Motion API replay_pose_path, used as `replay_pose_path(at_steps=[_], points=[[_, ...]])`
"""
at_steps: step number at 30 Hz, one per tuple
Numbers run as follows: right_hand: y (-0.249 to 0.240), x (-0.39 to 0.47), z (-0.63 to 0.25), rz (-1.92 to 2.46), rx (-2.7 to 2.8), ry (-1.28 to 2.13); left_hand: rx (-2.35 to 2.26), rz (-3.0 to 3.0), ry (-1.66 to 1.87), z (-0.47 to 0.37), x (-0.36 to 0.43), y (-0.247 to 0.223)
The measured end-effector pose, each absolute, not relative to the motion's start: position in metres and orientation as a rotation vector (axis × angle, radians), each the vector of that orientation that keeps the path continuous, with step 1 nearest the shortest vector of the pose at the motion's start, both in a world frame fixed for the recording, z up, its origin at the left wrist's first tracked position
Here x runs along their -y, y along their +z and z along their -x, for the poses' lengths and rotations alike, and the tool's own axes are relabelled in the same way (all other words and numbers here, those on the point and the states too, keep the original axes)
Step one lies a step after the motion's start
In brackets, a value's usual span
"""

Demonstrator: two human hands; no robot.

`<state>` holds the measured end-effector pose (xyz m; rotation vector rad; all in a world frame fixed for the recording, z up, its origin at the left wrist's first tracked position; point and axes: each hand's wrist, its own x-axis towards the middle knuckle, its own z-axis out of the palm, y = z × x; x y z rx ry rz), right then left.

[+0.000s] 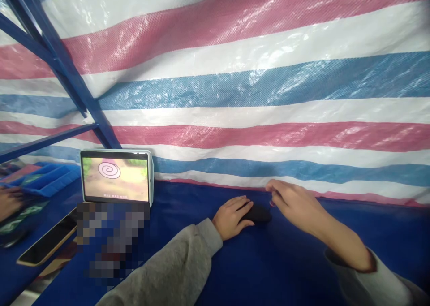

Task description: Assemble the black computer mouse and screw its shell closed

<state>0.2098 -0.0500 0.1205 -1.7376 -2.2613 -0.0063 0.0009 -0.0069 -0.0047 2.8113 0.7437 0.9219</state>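
My left hand (234,217) rests on the blue-covered table, gripping the left end of a small black rounded object (258,213) between thumb and fingers. What kind of thing it is, I cannot tell. Just right of it, my right hand (292,203) is raised slightly, fingers curled in a pinch. Something tiny and reddish shows by its fingertips, too small to make out.
A tablet (116,176) showing a cartoon stands at the left, with a blurred-out patch before it. Further left lie a phone (50,236), a blue divided tray (55,178) and another person's hand (10,203). Behind hangs a striped tarp (235,91) with a blue metal frame (72,79).
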Motion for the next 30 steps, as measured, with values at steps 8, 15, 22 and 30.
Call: replay_pose_path(at_steps=[8,15,22,30], points=[[0.12,0.0488,-0.2108,1.838,2.22,-0.074,-0.7,-2.875,0.913,-0.0007,0.0043,-0.0069],[0.1161,0.0471,-0.2134,1.791,2.225,-0.047,-0.687,-2.9,0.863,-0.001,0.0051,-0.0052],[0.1189,0.049,-0.2107,1.775,2.253,-0.059,-0.706,-2.887,0.854,-0.001,0.0066,-0.0031],[0.1182,0.0477,-0.2101,1.829,2.239,-0.048,-0.697,-2.868,0.885,-0.0015,0.0061,-0.0055]])
